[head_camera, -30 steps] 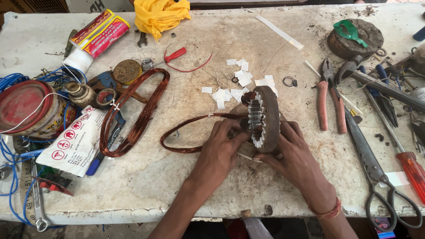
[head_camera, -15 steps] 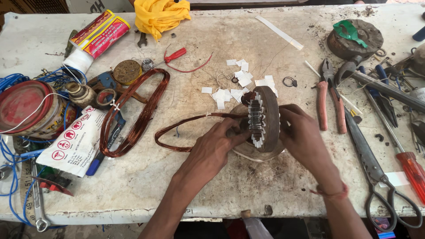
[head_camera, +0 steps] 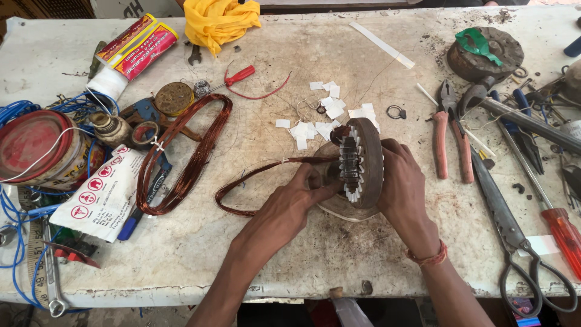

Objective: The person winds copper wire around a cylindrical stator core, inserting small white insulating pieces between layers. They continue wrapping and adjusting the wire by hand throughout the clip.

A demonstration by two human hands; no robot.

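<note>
**Copper coil feeds into the stator from the left; both hands meet at it**

At the far left of the workbench [head_camera: 181, 266] stand a red tin [head_camera: 33, 145] with blue wires [head_camera: 12, 200] around it, and a printed paper sheet [head_camera: 100, 194]. Next to them lies a large loop of copper wire [head_camera: 181, 157], well apart from the hands and not touched.

Nearer the middle, a second, smaller copper coil [head_camera: 254, 181] lies flat on the bench. Its long axis goes left to right, and its right end enters the slots of the round stator [head_camera: 360, 160]. The stator stands on its edge, with the open face turned to the left, toward the coil.

The left hand [head_camera: 296, 203] comes from below and left. Its fingers are pressed together in a pinch on the coil, just where the wire meets the stator teeth. So the left hand is the one nearer to the coil.

The right hand [head_camera: 402, 181] is on the other side. It is curled around the back rim of the stator and holds it upright; it does not touch the coil.

Behind the stator lie small white paper pieces [head_camera: 321, 118]. More to the right, near but apart from the right hand, lie pliers [head_camera: 451, 133], long scissors [head_camera: 508, 224] and a red-handled screwdriver [head_camera: 560, 227].
</note>
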